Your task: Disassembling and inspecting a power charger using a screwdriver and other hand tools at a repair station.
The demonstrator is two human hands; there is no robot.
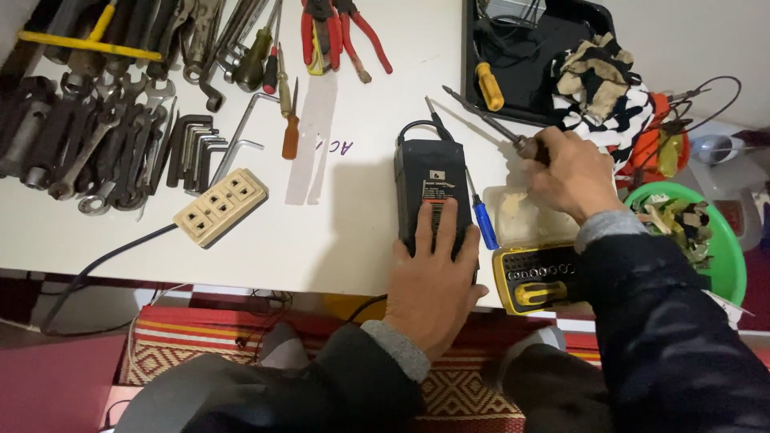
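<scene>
Taking the black power adapter (431, 186) as the landmark: far to its left a row of dull steel wrenches (84, 148) and bent hex keys (196, 144) crowds the white table (353, 232); nearer, still left of it, a cream plastic socket strip (220, 206) lies askew with its dark cable running off the near table edge; between strip and adapter the smooth tabletop is bare, the widest open room in view; the adapter itself, a matte rectangular block, sits close to the near edge, and the left hand (433, 277) lies flat on its near end, fingers apart and pressing down, not curled around it; just right of it a blue-handled screwdriver (484, 223) lies touching its side; further right a yellow and black bit case (539, 277) overhangs the edge; above that the right hand (571, 175) is clamped on a long-shafted screwdriver (489, 120) whose thin metal shaft angles up-left, behind the adapter; rightmost, past the table edge, stands a green plastic bowl (726, 265).
</scene>
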